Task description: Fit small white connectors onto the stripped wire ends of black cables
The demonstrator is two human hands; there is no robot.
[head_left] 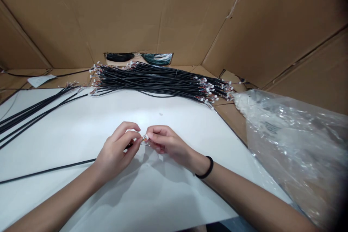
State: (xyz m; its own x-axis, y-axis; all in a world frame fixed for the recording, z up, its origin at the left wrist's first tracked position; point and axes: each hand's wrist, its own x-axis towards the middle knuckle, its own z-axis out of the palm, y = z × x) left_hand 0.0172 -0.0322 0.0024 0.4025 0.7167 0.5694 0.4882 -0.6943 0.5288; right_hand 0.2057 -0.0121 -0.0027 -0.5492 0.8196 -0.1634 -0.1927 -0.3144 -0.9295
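My left hand (pixel 119 148) is closed on the end of a black cable (pixel 54 169), pinching its thin wires between thumb and index finger. The cable runs from under that hand to the left edge of the view. Between the fingertips of both hands shows a small white connector (pixel 146 136), with thin coloured wires at its left side. My right hand (pixel 167 139) pinches this connector between thumb and index finger; a black band circles the right wrist. How far the wires sit in the connector is too small to tell.
Behind the hands lies a large pile of black cables (pixel 146 79) with white connectors on their ends. More black cables (pixel 35 112) lie at the left on the white table (pixel 89 116). A clear plastic bag (pixel 293 141) stands right. Cardboard walls (pixel 130 11) enclose the back and sides.
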